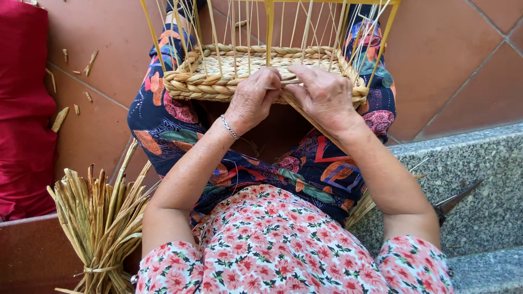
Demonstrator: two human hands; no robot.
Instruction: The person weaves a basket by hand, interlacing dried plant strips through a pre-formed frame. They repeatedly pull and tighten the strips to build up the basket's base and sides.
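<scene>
On lap, half-woven basket (218, 76) braced between knees. Straw strand (283, 81) pinched at near rim by left hand (251, 100) and right hand (321, 95), fingers clenched. Strand best kept taut, packed tight between upright stakes (269, 27).

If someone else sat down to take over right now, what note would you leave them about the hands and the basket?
Left hand: closed on a straw strand at the near rim of the basket.
Right hand: presses the same strand against the rim.
Basket rests on the lap; thin upright stakes stand above it.
Done: base and a few braided rows.
Left: the bare stakes above.
Spare straw bundle on the left; scissors on the stone step at right.
</scene>
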